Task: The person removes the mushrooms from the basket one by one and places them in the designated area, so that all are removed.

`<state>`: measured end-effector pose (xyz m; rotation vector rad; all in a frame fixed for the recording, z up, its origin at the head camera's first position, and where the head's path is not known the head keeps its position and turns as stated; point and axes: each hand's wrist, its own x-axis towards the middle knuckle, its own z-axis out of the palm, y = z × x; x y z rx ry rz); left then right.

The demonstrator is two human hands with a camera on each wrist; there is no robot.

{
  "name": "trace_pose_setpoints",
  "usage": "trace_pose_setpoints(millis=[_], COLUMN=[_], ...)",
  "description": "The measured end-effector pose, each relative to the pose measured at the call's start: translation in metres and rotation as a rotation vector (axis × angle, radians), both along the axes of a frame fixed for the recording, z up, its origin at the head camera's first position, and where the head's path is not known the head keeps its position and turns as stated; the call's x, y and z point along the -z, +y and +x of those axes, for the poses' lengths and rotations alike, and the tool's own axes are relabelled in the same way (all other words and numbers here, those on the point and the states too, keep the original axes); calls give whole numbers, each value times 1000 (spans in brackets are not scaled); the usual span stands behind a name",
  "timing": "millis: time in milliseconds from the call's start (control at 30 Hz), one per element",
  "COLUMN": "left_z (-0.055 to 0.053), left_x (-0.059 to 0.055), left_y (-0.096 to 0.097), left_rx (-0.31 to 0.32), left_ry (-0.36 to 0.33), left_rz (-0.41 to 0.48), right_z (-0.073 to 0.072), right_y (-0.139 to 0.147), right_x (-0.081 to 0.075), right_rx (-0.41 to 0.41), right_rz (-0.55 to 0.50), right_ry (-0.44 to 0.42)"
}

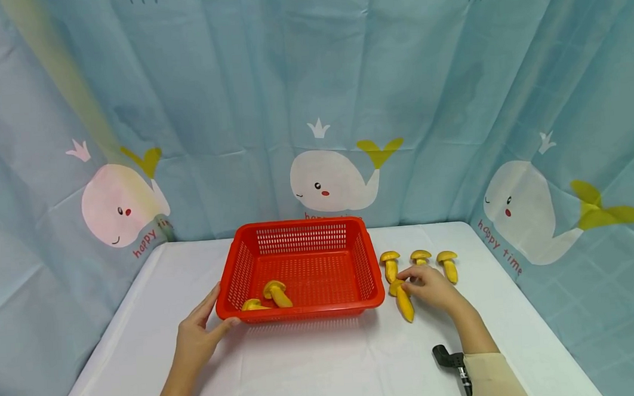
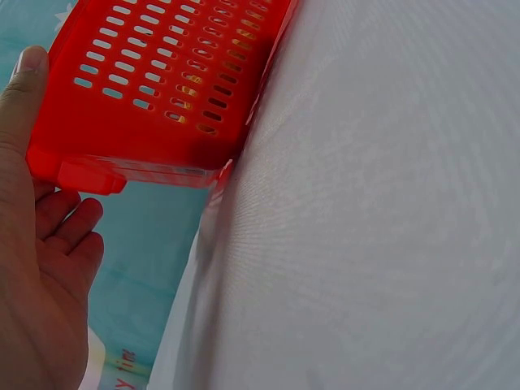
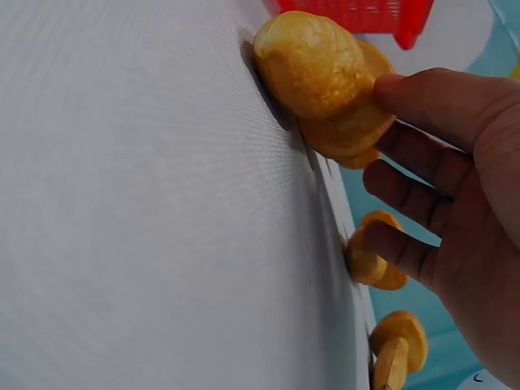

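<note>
My left hand (image 1: 197, 336) holding red basket (image 1: 316, 276) at eight o'clock, thumb and fingers straddling corner; two mushrooms (image 1: 277, 294) lying inside at seven. Outside, at four, my right hand (image 1: 433, 289) pinching front mushroom (image 1: 404, 306) by cap. Likely picking-up step, calling next for steady lift.

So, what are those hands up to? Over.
Left hand grips red perforated plastic basket. Right hand pinches yellow, long-stemmed mushroom near its cap. Nothing visible between mushroom and basket.
</note>
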<state>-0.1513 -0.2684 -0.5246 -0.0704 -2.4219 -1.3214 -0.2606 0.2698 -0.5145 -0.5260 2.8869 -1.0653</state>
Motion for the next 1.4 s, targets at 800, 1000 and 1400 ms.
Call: trace_pose_setpoints(millis=[800, 1000, 1400], left_z=[0, 1, -1], left_x=[-1, 1, 2], left_y=[-2, -2, -1], left_rx=[-15, -8, -5], left_ry=[-3, -11, 20], left_rz=[0, -8, -11], right_z=[21, 30, 31], right_y=[-16, -37, -102], right_x=[-56, -69, -94], right_rx=[19, 21, -77], right_rz=[-94, -124, -138], right_ry=[185, 259, 273])
